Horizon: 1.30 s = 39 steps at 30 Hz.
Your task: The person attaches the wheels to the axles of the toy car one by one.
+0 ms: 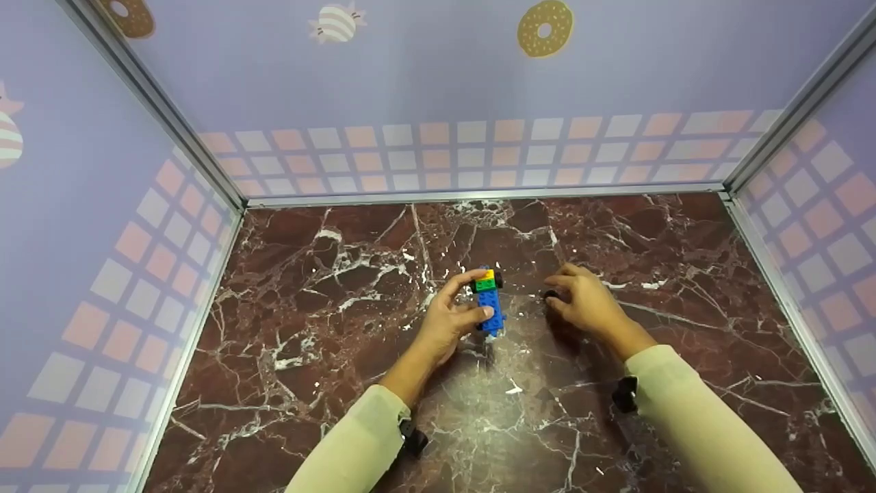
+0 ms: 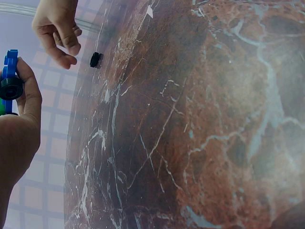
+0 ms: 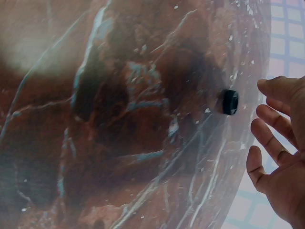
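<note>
A small toy car (image 1: 494,301) of blue, green and yellow building bricks sits in my left hand (image 1: 438,325), which grips it between thumb and fingers. Black wheels show on the car; one wheel (image 2: 11,88) faces the left wrist view, where part of the car is cut off by the frame. On the tabletop to the right lies a loose black wheel (image 3: 230,102). Close by it, my right hand (image 1: 592,305) is held with fingers spread and loosely bent, and the right wrist view shows a gap between its fingertips and the wheel.
Both hands work over a dark red marbled tabletop (image 1: 328,383). Lilac panels with pink and white squares enclose it at the back (image 1: 438,82), the left (image 1: 82,205) and the right (image 1: 835,171). Metal strips (image 1: 383,201) run along the table's edges.
</note>
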Tool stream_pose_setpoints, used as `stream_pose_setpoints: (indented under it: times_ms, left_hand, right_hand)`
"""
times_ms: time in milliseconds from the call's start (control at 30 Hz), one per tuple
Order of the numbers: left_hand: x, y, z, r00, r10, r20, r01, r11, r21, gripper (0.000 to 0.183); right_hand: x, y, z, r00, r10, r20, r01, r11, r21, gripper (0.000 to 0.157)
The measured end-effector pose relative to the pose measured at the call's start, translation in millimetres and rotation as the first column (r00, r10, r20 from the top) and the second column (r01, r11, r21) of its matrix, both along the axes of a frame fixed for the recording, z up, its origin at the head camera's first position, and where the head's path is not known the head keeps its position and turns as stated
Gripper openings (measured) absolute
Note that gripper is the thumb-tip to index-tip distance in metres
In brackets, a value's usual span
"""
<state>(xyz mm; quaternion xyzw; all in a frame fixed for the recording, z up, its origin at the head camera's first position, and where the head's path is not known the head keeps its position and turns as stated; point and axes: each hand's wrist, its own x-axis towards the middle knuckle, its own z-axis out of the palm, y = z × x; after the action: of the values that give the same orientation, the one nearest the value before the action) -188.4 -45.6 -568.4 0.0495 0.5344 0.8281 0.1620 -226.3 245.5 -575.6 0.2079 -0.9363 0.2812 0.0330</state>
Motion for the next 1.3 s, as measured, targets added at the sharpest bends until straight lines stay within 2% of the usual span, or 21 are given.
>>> stream_pose_setpoints:
  times_ms: [400, 733, 1033, 1133, 1167, 1300]
  left_hand:
    - [-0.6, -0.6, -0.6, 1.0, 0.008, 0.009, -0.008, 1.0, 0.01, 0.074]
    - [0.3, -1.0, 0.4, 1.0, -0.004, 0.007, 0.004, 1.0, 0.012, 0.077]
    - [0.4, 0.4, 1.3, 1.0, -0.014, -0.011, 0.015, 1.0, 0.014, 0.077]
    - [0.7, 0.8, 0.3, 1.0, -0.015, -0.023, 0.016, 1.0, 0.019, 0.077]
    - [0.8, 0.9, -0.1, 1.0, -0.015, -0.026, 0.016, 1.0, 0.021, 0.077]
    - [0.8, 1.6, -0.1, 1.0, -0.009, -0.024, 0.01, 1.0, 0.025, 0.078]
  right_hand:
    - [0.6, 3.8, -15.5, 1.0, -0.017, -0.004, 0.017, 0.994, 0.108, 0.036]
    - [3.3, 1.1, -16.5, 0.998, -0.06, 0.018, 0.057, 0.99, 0.131, 0.032]
    - [4.4, 6.2, -16.6, 0.998, -0.067, 0.014, 0.065, 0.994, 0.093, 0.029]
    - [5.2, 8.5, -16.9, 0.999, -0.044, -0.01, 0.045, 0.998, 0.04, 0.029]
    - [1.8, 14.8, -26.7, 0.999, -0.022, -0.023, 0.022, 1.0, -0.005, 0.027]
    - [2.7, 15.6, -24.2, 0.999, -0.03, -0.014, 0.029, 0.997, -0.072, 0.027]
